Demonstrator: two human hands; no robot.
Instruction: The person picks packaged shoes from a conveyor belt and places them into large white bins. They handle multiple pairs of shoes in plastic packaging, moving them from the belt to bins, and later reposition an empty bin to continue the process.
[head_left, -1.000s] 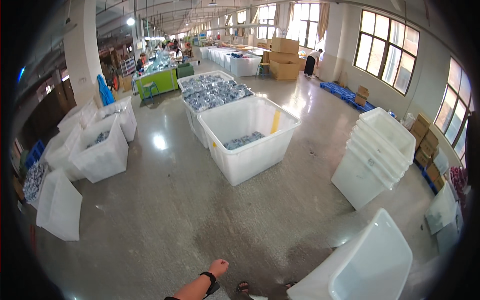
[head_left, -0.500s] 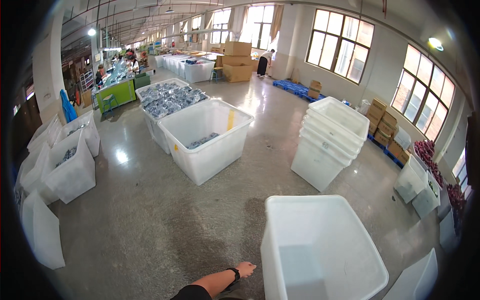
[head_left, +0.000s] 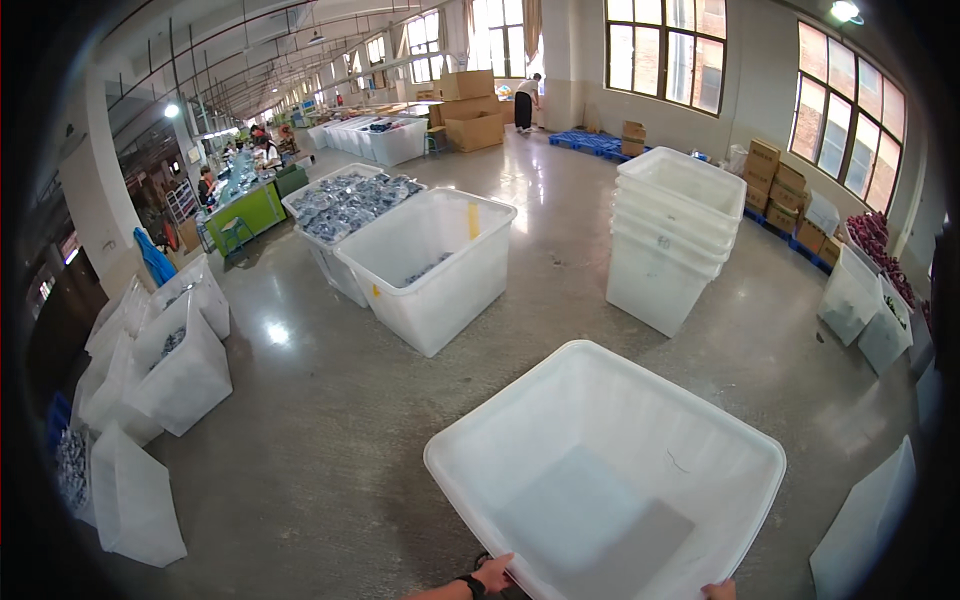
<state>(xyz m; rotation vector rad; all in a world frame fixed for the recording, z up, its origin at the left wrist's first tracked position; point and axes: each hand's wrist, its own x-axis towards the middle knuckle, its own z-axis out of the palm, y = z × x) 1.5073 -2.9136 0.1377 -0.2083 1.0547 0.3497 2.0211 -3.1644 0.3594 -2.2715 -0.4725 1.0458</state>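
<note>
- The grey floor (head_left: pixel 330 450) is partly covered at left by pale bins (head_left: pixel 185 375).
- At near right, a large white bin (head_left: pixel 565 460) is held by its rim.
- Farther off, left of it, a yellow-striped bin (head_left: pixel 440 310) is seen.
- The near rim is clamped in the left hand's (head_left: pixel 493 573) grip.
- It is touched by the right hand (head_left: pixel 719 591), mostly cut off; that grip cannot be told.

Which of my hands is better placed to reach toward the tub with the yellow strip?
Probably your left hand: it's at the near rim of the empty white tub, on the side closer to the yellow-striped tub. Your right hand is farther right along that rim.
</note>
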